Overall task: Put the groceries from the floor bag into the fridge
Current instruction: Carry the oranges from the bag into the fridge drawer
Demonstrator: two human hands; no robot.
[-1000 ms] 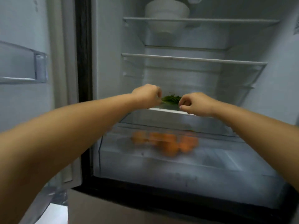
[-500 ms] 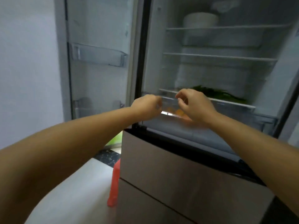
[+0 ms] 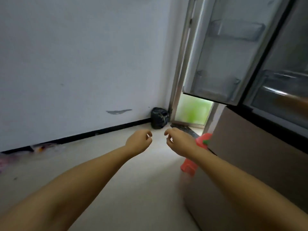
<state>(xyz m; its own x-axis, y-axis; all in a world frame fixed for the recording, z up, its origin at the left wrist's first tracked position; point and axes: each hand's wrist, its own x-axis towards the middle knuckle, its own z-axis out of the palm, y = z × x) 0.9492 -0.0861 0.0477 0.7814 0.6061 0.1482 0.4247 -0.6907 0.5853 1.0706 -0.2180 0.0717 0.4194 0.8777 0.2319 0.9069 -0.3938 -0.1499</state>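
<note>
Both my hands are out in front of me over the floor (image 3: 136,189), left hand (image 3: 139,141) and right hand (image 3: 180,143) with fingers loosely curled and grasping nothing. The fridge (image 3: 260,147) stands open at 2 o'clock. A crumpled clear bag (image 3: 45,147) lies against the wall at 9 o'clock, blurred; I judge that is my target. I should turn left, reach low, and take 1 item with a firm grip before lifting.

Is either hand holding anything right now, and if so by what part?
Nothing is held. The left hand and right hand are both empty, fingers loosely curled, over the floor.
</note>
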